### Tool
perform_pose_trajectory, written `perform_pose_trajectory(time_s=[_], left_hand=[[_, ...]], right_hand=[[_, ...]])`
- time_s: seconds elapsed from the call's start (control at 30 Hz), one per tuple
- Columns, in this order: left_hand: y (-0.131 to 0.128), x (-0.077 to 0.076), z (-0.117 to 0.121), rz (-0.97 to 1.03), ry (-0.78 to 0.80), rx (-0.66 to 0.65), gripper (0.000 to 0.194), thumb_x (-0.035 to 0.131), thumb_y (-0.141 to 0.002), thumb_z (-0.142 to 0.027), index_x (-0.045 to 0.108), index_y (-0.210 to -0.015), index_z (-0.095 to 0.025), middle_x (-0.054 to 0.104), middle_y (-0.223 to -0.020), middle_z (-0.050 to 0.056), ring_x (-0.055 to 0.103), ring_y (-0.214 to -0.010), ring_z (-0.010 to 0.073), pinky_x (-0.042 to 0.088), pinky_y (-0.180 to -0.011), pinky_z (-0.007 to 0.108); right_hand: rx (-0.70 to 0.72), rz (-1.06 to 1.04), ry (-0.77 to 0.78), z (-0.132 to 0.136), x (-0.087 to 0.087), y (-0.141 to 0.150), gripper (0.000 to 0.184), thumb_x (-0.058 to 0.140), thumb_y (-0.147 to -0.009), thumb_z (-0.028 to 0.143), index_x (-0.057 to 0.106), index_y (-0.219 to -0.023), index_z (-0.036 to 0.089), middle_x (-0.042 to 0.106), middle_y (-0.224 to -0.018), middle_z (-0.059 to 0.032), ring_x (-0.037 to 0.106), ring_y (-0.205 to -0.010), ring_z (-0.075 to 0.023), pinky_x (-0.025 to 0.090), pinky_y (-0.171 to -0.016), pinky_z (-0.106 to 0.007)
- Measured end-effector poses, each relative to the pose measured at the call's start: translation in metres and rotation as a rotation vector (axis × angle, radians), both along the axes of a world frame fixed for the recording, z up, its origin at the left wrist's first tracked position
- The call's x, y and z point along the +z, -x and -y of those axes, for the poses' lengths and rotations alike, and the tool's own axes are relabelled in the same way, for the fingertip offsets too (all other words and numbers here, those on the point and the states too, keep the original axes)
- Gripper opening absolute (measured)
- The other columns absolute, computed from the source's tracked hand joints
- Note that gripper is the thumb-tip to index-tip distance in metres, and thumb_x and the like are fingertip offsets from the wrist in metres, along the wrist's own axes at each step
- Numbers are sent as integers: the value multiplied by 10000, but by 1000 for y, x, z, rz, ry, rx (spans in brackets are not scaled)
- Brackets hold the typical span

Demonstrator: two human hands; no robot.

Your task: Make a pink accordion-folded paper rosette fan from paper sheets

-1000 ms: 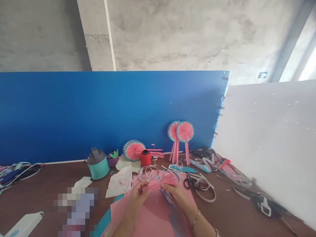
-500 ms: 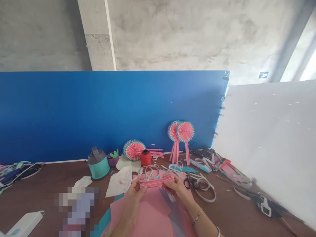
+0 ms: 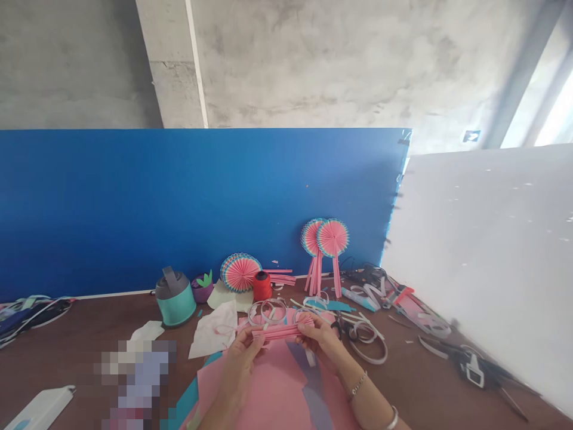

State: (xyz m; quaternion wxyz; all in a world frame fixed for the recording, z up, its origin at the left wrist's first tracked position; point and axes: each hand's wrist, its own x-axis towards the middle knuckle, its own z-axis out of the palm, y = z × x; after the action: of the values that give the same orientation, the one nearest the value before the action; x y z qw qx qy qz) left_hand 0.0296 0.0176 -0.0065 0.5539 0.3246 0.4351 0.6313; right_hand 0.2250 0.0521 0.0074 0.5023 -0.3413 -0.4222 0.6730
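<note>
Both hands hold a pleated strip of pink paper (image 3: 281,332) stretched level between them, its folds bunched close together. My left hand (image 3: 245,353) pinches the strip's left end between thumb and fingers. At the other end my right hand (image 3: 323,342) grips it, thumb in front. Below lie pink paper sheets (image 3: 259,388) with a grey-purple piece on top. Just beyond the strip are loops of white tape (image 3: 272,311). A pair of black-handled scissors (image 3: 344,326) lies right of my right hand, partly covered by white strips.
Pleated paper rosettes (image 3: 240,273) and rosettes with tails (image 3: 333,237) lean on the blue partition (image 3: 201,197). A red thread spool (image 3: 262,286), a teal-and-grey container (image 3: 176,300) and a purple pot (image 3: 203,291) stand at the back. Cords and strips (image 3: 430,316) clutter the right side.
The pleated strip has tilted and looks narrower, its folds pressed together more. Both hands still hold its ends. The view has shifted slightly to the right.
</note>
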Motion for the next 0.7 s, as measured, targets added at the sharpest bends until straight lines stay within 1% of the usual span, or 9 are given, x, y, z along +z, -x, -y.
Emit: perform_pose_trajectory(time_s=[0.1, 0.2, 0.3, 0.37, 0.43, 0.53, 0.6, 0.63, 0.7], left_hand=[[-2, 1, 0, 13, 0, 17, 462, 848, -487, -463, 672, -795, -166, 702, -678, 29, 672, -651, 167, 521, -621, 256], [-5, 3, 2, 4, -5, 73, 470, 844, -476, -482, 644, -765, -170, 684, -627, 5, 659, -601, 149, 517, -597, 242], [-5, 5, 4, -15, -9, 136, 456, 832, -476, -501, 621, -710, -172, 657, -573, -16, 649, -579, 138, 514, -586, 225], [-5, 7, 6, -35, -5, 167, 448, 824, -478, -511, 620, -687, -171, 648, -554, -20, 643, -572, 134, 512, -584, 217], [-4, 9, 6, -51, -5, 186, 448, 827, -463, -512, 621, -666, -171, 643, -536, -21, 638, -560, 135, 513, -582, 221], [-5, 11, 6, -63, -15, 197, 445, 832, -448, -510, 620, -645, -172, 638, -521, -21, 635, -554, 141, 518, -587, 233], [-5, 12, 7, -70, -24, 194, 442, 830, -452, -512, 625, -645, -171, 637, -521, -21, 631, -556, 139, 519, -592, 232], [-5, 12, 7, -72, -28, 191, 442, 829, -453, -513, 627, -646, -171, 637, -523, -22, 629, -558, 136, 519, -594, 230], [-5, 11, 7, -65, -25, 184, 441, 829, -456, -513, 628, -646, -171, 639, -533, -24, 626, -564, 131, 520, -597, 226]], right_hand=[[3, -10, 14, -1, -1, 0, 392, 839, -558, 357, 545, -749, 183, 591, -582, 35, 600, -524, -122, 398, -455, -190], [-4, -18, 5, -1, -2, 0, 399, 843, -546, 347, 525, -728, 187, 603, -659, 30, 609, -553, -122, 404, -478, -197], [-21, 57, -68, -2, -4, 0, 354, 808, -598, 371, 536, -731, 188, 587, -678, 33, 596, -573, -118, 390, -493, -198], [-57, 184, -171, -2, -5, 1, 309, 780, -626, 379, 555, -711, 186, 572, -669, 30, 564, -570, -116, 389, -500, -210], [-115, 360, -281, -2, -4, 1, 255, 757, -638, 367, 585, -696, 188, 579, -674, 19, 549, -585, -132, 410, -524, -236], [-203, 617, -460, 1, -1, 1, 172, 729, -651, 300, 665, -775, 199, 650, -783, -27, 591, -744, -201, 463, -677, -309], [-228, 736, -600, 3, 2, 1, 154, 719, -668, 262, 698, -810, 206, 678, -848, -53, 592, -840, -233, 451, -775, -356], [-226, 779, -668, 4, 4, 1, 121, 715, -684, 254, 706, -795, 207, 684, -844, -58, 589, -853, -237, 439, -801, -371], [-225, 837, -762, 5, 6, 2, 54, 696, -731, 260, 703, -717, 208, 685, -783, -54, 585, -824, -230, 425, -799, -376]])
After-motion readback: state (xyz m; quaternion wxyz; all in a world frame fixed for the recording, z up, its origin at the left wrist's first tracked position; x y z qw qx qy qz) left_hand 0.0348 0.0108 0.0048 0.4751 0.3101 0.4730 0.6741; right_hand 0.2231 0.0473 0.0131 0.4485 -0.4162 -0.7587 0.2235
